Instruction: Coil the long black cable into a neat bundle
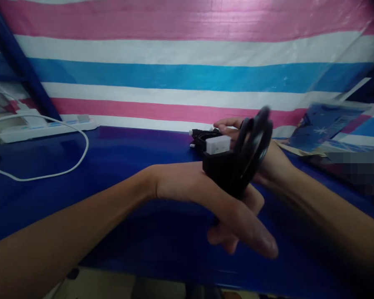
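Glossy blue table (127,158), black plastic charger (220,168)

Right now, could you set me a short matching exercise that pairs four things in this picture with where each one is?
Things:
1. black adapter with coiled cable
2. white power strip
3. blue packet
4. left hand

Places:
A. leaning at the far right against the striped sheet
B. at the far left edge of the blue table
C. in the middle foreground, reaching across under the black bundle
D. held up over the table between both hands

Right pairs: 1-D, 2-B, 3-A, 4-C. The right hand is behind the bundle.
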`<state>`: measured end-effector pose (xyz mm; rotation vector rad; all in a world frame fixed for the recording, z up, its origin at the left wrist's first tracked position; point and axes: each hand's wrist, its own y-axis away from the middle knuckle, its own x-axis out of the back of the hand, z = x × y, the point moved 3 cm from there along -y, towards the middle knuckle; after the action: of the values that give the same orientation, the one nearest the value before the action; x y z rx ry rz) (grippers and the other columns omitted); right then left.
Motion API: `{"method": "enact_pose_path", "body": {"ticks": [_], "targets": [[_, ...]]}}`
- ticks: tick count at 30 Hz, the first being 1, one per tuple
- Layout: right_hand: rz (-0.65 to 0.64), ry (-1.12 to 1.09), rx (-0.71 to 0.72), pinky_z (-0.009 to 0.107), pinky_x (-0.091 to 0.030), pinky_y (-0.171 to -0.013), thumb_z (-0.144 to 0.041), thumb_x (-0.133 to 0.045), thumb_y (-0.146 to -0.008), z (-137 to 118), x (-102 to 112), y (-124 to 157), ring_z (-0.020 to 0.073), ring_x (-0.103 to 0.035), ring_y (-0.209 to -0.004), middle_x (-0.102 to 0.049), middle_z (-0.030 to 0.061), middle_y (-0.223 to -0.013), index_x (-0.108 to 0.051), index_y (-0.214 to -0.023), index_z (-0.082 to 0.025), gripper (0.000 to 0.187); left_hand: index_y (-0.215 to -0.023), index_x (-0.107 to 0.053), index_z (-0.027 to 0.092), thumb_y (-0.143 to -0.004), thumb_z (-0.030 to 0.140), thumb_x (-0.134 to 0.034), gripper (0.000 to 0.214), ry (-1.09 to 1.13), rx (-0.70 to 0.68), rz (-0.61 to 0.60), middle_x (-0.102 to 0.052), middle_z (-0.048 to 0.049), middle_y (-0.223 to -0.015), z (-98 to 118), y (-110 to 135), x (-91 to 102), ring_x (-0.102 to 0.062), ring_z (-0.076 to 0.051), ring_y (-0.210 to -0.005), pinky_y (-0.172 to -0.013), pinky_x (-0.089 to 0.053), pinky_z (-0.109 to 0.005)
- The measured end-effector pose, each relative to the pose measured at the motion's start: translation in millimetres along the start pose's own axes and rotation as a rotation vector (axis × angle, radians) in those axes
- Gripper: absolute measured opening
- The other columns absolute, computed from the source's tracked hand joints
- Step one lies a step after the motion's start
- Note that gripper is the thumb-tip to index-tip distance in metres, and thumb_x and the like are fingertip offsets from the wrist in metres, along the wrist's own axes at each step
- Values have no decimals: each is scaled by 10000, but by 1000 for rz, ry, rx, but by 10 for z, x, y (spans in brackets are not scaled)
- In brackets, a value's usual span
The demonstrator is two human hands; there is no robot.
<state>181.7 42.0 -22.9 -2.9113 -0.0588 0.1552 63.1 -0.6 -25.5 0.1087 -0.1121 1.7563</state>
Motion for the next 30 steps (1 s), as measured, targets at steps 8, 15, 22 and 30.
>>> {"method": "enact_pose_path", "body": {"ticks": [8,15,22,30], "targets": [[-137,148,62,230,-396,-465,-162,-588,-787,-64,198,-115,66,-352,-386,-338,-77,-452,-577,-796,-171,17,-482,-281,202,-913,271,-496,487,157,-257,740,-233,101,-338,-20,64,445,-320,-33,-280,-466,-380,-219],[39,770,715,199,-356,-513,-92,-533,-827,-313,128,87,54,-506,-519,-599,-35,-631,-682,-860,-171,172,-569,-446,171,-795,215,-655,310,-297,-278,1001,-347,88,-383,11,184,581,-381,-37,-325,-372,-298,-180],[25,997,913,235,-343,-564,-214,-504,-872,-254,134,107,63,-355,-493,-463,-29,-558,-636,-1249,-110,413,-498,-416,193,-800,221,-598,353,130,-31,17,-374,57,-369,-11,56,77,-461,-100,-341,-408,-404,-221],[-326,945,640,198,-304,-494,-134,-463,-802,-148,173,-88,65,-429,-530,-542,-3,-602,-637,-685,-101,212,-509,-395,183,-825,227,-618,390,43,2,517,-280,92,-349,-113,48,367,-240,-23,-281,-332,-183,-185]]}}
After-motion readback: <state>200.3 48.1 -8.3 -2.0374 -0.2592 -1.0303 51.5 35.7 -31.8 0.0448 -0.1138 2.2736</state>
